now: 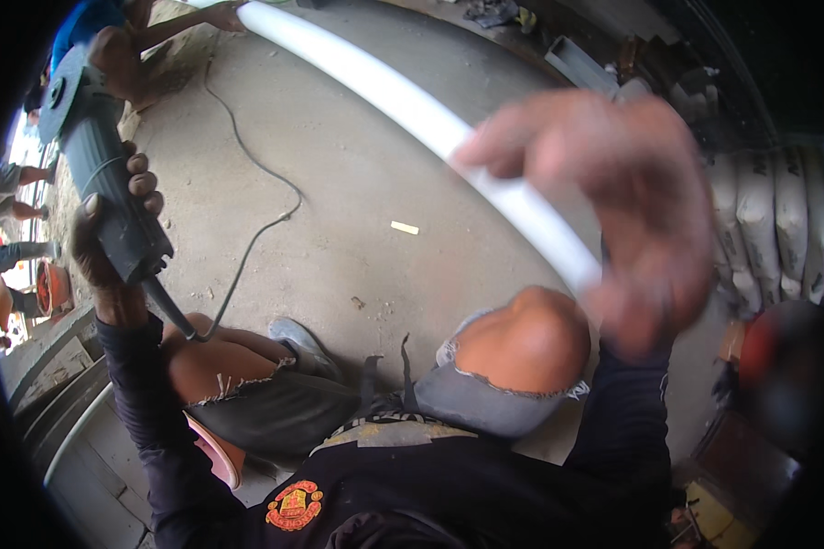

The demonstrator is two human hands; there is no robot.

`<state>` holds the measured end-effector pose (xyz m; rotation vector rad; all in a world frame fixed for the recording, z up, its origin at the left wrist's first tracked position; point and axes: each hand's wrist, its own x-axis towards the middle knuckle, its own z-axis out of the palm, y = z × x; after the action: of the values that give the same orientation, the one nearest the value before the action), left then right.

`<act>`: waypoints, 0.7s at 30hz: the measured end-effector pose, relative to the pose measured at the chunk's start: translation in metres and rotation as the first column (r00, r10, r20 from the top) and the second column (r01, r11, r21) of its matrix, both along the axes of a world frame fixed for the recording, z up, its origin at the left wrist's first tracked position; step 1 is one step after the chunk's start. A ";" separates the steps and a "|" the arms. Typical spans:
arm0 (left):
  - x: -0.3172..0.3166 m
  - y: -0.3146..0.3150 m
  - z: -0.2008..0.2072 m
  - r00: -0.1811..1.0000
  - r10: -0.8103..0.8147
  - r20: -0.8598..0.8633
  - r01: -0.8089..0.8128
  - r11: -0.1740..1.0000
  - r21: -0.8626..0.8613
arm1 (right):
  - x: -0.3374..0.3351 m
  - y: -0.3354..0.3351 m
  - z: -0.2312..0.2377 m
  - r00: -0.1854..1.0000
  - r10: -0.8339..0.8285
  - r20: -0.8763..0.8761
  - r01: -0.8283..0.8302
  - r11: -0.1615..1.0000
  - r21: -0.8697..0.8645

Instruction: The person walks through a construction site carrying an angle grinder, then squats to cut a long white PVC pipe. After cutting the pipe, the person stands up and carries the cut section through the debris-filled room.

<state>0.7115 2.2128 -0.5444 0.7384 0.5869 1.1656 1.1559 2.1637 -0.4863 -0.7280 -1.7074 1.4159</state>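
Note:
My left hand is closed around the body of a dark angle grinder, held up at the left with its disc end upward. From its lower end a cord droops and trails over the floor. A long white pipe slants from the top left down toward my right knee. My right hand is raised in front of the pipe's lower part, its fingers curved and smeared by motion. Whether those fingers touch the pipe cannot be made out. Another person's hand is at the pipe's far end.
Full white sacks stand at the right. A small yellowish strip lies on the concrete floor. Beside my left thigh is a pinkish bucket. Boards are stacked at the left, and other people's legs show beyond.

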 end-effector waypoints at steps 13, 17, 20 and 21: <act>0.021 -0.005 0.011 0.968 0.189 -0.167 -0.201 0.978 -0.061 | 0.045 -0.001 -0.334 0.029 -0.416 0.909 0.324 0.864 0.386; 0.029 0.000 0.010 0.990 0.103 -0.100 -0.116 0.983 -0.144 | 0.039 0.002 -0.351 0.046 -0.350 0.936 0.383 0.871 0.307; 0.019 -0.004 0.004 0.992 0.051 -0.118 -0.067 0.989 -0.133 | 0.034 0.001 -0.342 0.081 -0.318 0.945 0.371 0.889 0.268; 0.019 -0.004 0.003 0.993 0.049 -0.107 -0.062 0.990 -0.128 | 0.032 0.002 -0.345 0.068 -0.329 0.942 0.364 0.887 0.283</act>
<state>0.7307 2.2087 -0.5413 0.6764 0.7681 1.1330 1.1882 2.1659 -0.8309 -2.3205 -2.1173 0.4449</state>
